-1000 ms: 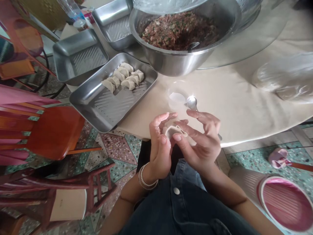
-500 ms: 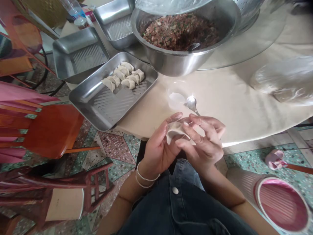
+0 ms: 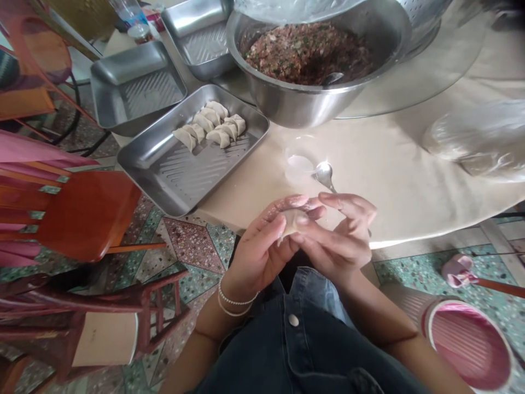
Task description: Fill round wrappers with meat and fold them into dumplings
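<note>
Between both hands, in front of my body, is a pale dumpling [image 3: 292, 223], partly hidden by fingers. My left hand [image 3: 262, 235] is closed round its left side, thumb on top. The thumb and fingers of my right hand [image 3: 340, 235] pinch its right side. Flour whitens some fingertips. Just beyond my hands lie a metal spoon [image 3: 324, 175] and a small clear bowl [image 3: 301, 161] with whitish contents. Several folded dumplings [image 3: 219, 135] stand in two rows in a metal tray [image 3: 176, 189] to the left.
A large steel bowl [image 3: 303, 106] of meat filling [image 3: 307, 52] holds a spoon at the back. Two more metal trays [image 3: 139, 93] stand behind left. A plastic-wrapped bundle [image 3: 479, 142] lies at right. Chairs [image 3: 88, 213] and a pink-lined bin [image 3: 471, 345] stand below the table.
The wrapper, which showed an open fold before, is now pressed into a closed shape. My left thumb has come over onto it, and my right fingers have shifted along its edge.
</note>
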`<state>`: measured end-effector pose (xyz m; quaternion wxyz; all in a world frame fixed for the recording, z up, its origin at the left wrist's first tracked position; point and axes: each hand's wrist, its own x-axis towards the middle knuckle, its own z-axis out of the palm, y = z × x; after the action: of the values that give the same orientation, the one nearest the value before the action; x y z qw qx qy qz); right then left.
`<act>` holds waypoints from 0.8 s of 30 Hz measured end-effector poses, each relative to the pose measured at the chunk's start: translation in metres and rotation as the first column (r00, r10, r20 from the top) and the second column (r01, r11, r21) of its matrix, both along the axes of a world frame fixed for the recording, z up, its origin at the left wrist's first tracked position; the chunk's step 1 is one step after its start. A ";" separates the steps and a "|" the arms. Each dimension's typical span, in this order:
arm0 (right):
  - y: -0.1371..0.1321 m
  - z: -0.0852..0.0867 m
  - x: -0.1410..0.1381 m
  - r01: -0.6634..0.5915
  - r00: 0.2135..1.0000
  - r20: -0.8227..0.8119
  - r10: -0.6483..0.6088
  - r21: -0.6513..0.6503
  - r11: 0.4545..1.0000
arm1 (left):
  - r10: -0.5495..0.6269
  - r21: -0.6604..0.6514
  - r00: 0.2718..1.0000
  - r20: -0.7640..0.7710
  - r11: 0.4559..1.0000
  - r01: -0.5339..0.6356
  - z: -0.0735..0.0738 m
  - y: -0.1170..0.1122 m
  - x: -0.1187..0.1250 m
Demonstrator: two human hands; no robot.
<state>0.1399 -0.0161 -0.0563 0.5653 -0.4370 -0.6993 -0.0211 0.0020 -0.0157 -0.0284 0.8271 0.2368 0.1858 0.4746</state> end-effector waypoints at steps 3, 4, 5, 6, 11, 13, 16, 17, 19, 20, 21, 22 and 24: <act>0.001 0.002 0.000 0.044 0.999 0.003 -0.044 -0.008 0.999 | -0.042 0.025 0.999 -0.032 0.999 0.043 -0.002 -0.001 -0.001; 0.002 0.002 0.001 0.057 0.998 0.001 -0.057 -0.024 0.998 | -0.029 0.040 0.997 -0.076 0.999 0.032 -0.004 -0.001 -0.001; 0.002 0.003 0.001 0.064 0.998 0.006 -0.064 -0.044 0.997 | -0.009 0.063 0.990 -0.139 0.998 0.018 -0.006 -0.002 -0.002; 0.002 0.004 0.001 0.065 0.998 0.017 -0.064 -0.074 0.995 | 0.010 0.094 0.977 -0.213 0.996 0.010 -0.008 -0.002 -0.003; 0.000 0.006 0.009 -0.059 0.997 0.039 0.066 -0.161 0.985 | 0.072 0.220 0.864 -0.498 0.974 0.046 -0.005 0.009 -0.028; -0.002 0.004 0.015 -0.073 0.997 -0.022 0.071 -0.128 0.989 | 0.146 0.276 0.746 -0.650 0.960 0.052 0.008 0.024 -0.049; -0.005 -0.002 0.023 -0.036 0.994 -0.112 0.017 -0.168 0.985 | 0.516 0.565 0.397 -0.759 0.825 0.008 0.032 0.067 -0.089; -0.006 -0.003 0.024 -0.032 0.991 -0.134 0.006 -0.194 0.981 | 0.609 0.636 0.218 -0.763 0.767 0.083 0.038 0.086 -0.102; -0.007 -0.005 0.025 -0.042 0.985 -0.171 0.003 -0.221 0.974 | 0.706 0.655 -0.080 -0.703 0.688 0.313 0.044 0.123 -0.124; -0.008 -0.006 0.025 -0.050 0.983 -0.183 0.009 -0.222 0.974 | 0.719 0.612 -0.127 -0.683 0.659 0.438 0.044 0.140 -0.131; -0.008 -0.006 0.025 -0.059 0.981 -0.192 0.016 -0.222 0.973 | 0.703 0.570 -0.118 -0.701 0.652 0.500 0.042 0.155 -0.136; -0.009 -0.006 0.024 -0.065 0.980 -0.198 0.020 -0.224 0.972 | 0.689 0.541 -0.107 -0.717 0.647 0.537 0.038 0.168 -0.139; -0.009 -0.006 0.024 -0.068 0.978 -0.209 0.019 -0.229 0.971 | 0.659 0.483 -0.074 -0.749 0.619 0.619 0.030 0.184 -0.139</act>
<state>0.1642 -0.0253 -0.0625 0.5790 -0.4852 -0.6442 0.1197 -0.1374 0.1684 0.0012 0.1838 0.8284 0.5006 0.1713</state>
